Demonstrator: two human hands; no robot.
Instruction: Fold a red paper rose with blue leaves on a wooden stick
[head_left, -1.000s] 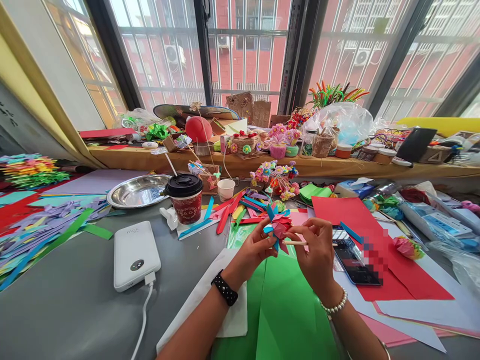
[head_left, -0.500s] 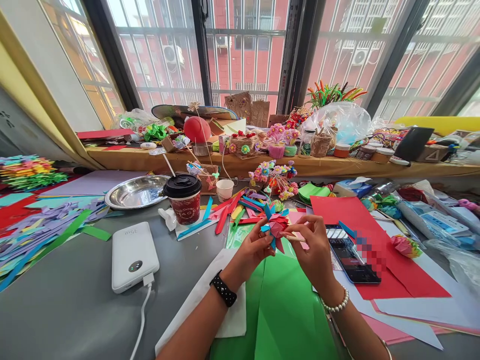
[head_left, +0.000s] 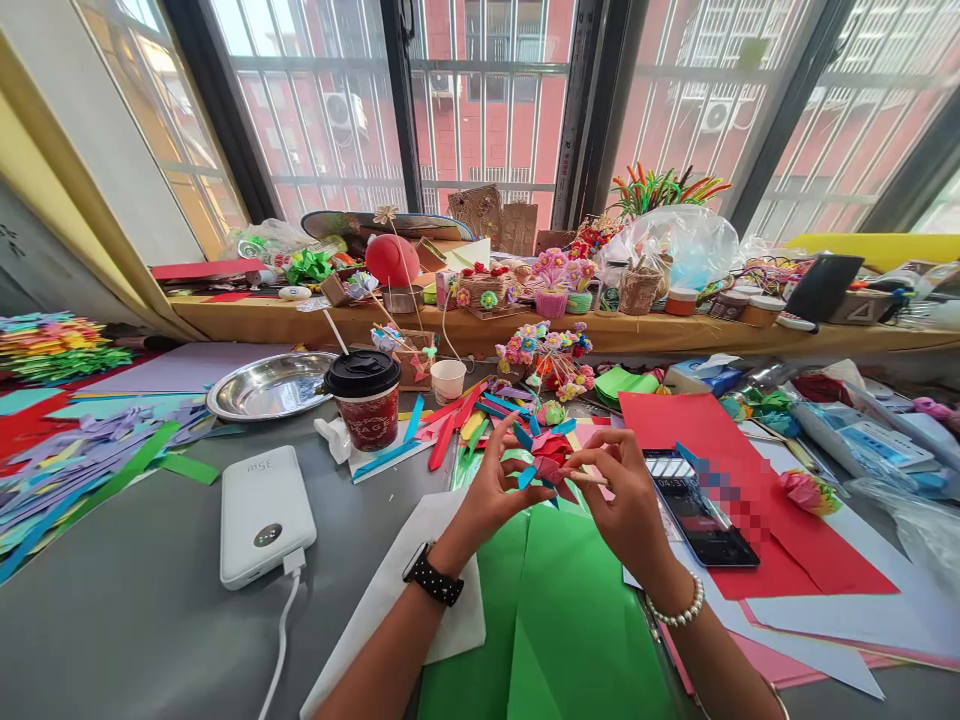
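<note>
I see a folded paper flower (head_left: 546, 450), red and pink with blue pointed tips, held in the air between left hand (head_left: 491, 492) and right hand (head_left: 628, 503). A thin wooden stick (head_left: 591, 479) juts from its right side, nearly level.

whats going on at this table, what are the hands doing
A person works at a cluttered craft table, both hands raised over a green paper sheet. The left hand grips a small folded paper flower, red and pink with blue tips. The right hand pinches a thin wooden stick against it. A lidded coffee cup, a white power bank and a phone lie nearby.
</note>
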